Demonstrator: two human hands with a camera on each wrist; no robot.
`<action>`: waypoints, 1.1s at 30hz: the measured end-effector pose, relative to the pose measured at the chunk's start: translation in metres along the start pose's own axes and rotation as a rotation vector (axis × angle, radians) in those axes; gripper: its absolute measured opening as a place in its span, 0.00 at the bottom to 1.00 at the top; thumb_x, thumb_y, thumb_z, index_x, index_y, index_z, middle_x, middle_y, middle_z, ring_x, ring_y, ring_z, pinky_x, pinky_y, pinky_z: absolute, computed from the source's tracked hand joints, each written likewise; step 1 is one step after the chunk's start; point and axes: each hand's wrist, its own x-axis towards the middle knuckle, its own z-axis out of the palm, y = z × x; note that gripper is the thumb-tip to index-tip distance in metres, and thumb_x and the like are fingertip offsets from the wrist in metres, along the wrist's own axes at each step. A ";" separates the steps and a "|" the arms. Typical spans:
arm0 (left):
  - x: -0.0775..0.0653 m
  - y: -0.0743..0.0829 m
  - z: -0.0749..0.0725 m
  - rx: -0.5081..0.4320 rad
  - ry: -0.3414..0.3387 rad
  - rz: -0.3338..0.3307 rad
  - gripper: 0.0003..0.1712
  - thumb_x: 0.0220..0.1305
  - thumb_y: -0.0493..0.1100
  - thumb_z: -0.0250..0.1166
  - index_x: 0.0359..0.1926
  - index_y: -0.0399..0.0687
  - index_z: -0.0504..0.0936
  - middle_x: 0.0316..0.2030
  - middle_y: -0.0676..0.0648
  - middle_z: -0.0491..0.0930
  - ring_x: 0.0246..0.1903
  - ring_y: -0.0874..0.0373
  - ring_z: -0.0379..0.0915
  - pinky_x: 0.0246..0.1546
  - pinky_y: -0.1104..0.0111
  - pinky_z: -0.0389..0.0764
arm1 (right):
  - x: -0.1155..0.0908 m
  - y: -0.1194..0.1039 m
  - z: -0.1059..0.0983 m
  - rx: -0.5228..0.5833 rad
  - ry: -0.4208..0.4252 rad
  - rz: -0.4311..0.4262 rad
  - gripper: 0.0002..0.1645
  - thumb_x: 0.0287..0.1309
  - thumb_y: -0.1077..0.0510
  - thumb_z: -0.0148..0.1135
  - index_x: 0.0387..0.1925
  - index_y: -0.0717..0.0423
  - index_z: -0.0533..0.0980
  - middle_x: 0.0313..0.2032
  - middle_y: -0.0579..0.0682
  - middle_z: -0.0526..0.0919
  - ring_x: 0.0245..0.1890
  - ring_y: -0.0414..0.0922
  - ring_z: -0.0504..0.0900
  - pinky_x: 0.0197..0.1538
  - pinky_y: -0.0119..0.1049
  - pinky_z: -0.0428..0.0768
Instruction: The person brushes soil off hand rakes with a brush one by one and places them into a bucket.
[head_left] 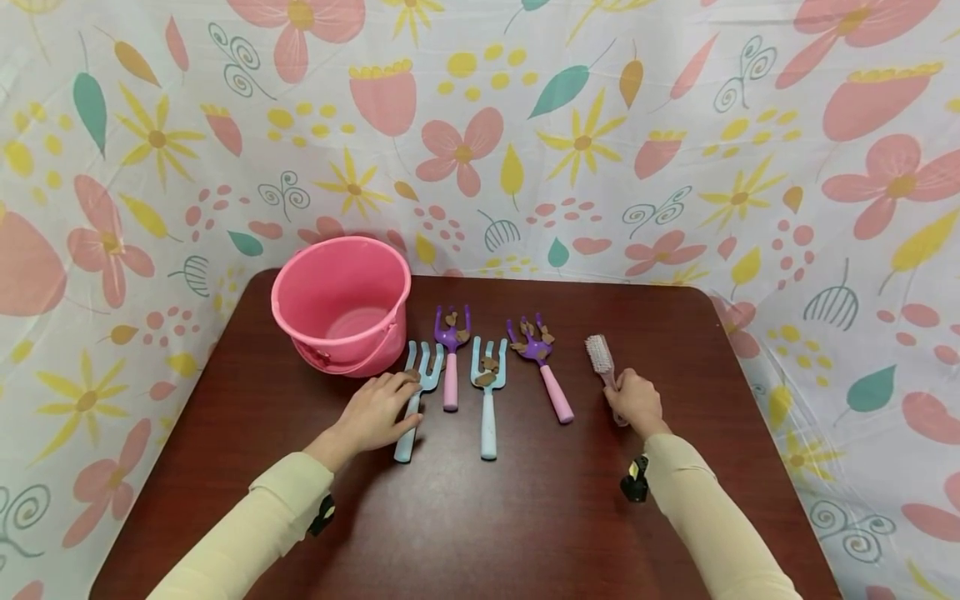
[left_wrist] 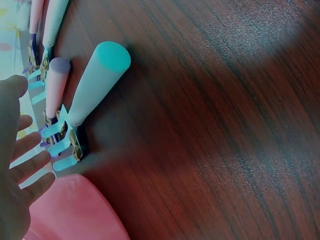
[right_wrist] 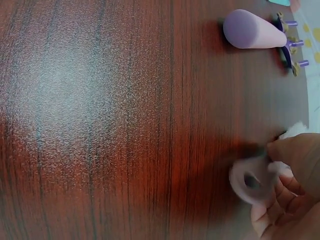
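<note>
My right hand [head_left: 637, 402] grips the handle of a pale scrub brush [head_left: 600, 355], whose white bristles point to the back of the table. In the right wrist view, thumb and fingers close round the handle's looped end [right_wrist: 254, 181]. Over the leftmost light-blue hand fork [head_left: 405, 428], my left hand [head_left: 378, 412] is spread with straight fingers. The left wrist view shows those fingers [left_wrist: 31, 167] apart from the fork's handle [left_wrist: 100, 82]. Brown clumps cling to its tines. To its right lie a purple fork [head_left: 451, 379] with a pink handle and another light-blue fork [head_left: 488, 417].
A pink bucket [head_left: 281, 321] stands at the back left, its handle hanging down in front. Another purple fork with a pink handle [head_left: 557, 393] lies between the blue fork and the brush, brown clumps on it. A flowered cloth [head_left: 525, 167] hangs behind the dark wooden table [head_left: 540, 517].
</note>
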 end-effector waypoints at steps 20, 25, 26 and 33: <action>-0.002 0.002 0.004 0.000 -0.044 -0.031 0.25 0.54 0.54 0.65 0.49 0.44 0.78 0.48 0.45 0.75 0.46 0.50 0.71 0.49 0.58 0.72 | -0.001 -0.004 0.001 0.061 0.035 -0.040 0.10 0.52 0.56 0.50 0.30 0.60 0.66 0.27 0.58 0.75 0.29 0.57 0.75 0.35 0.49 0.71; -0.002 0.002 0.004 -0.012 -0.052 -0.040 0.25 0.53 0.54 0.65 0.49 0.44 0.78 0.48 0.45 0.75 0.47 0.49 0.71 0.50 0.57 0.72 | -0.002 -0.004 0.001 0.075 0.027 -0.043 0.12 0.54 0.55 0.52 0.33 0.60 0.66 0.29 0.60 0.77 0.32 0.59 0.76 0.37 0.51 0.71; -0.003 0.002 0.004 -0.011 -0.053 -0.040 0.25 0.53 0.54 0.65 0.49 0.44 0.78 0.48 0.45 0.75 0.47 0.49 0.71 0.50 0.57 0.72 | -0.002 -0.004 0.001 0.079 0.020 -0.043 0.12 0.55 0.54 0.52 0.33 0.61 0.66 0.30 0.61 0.77 0.32 0.59 0.76 0.38 0.52 0.71; -0.004 0.002 0.003 -0.010 -0.045 -0.044 0.24 0.53 0.53 0.66 0.48 0.45 0.78 0.47 0.46 0.75 0.46 0.50 0.71 0.49 0.58 0.72 | 0.001 -0.002 -0.002 0.136 -0.060 -0.034 0.23 0.62 0.47 0.48 0.42 0.65 0.70 0.31 0.59 0.80 0.27 0.51 0.78 0.30 0.44 0.73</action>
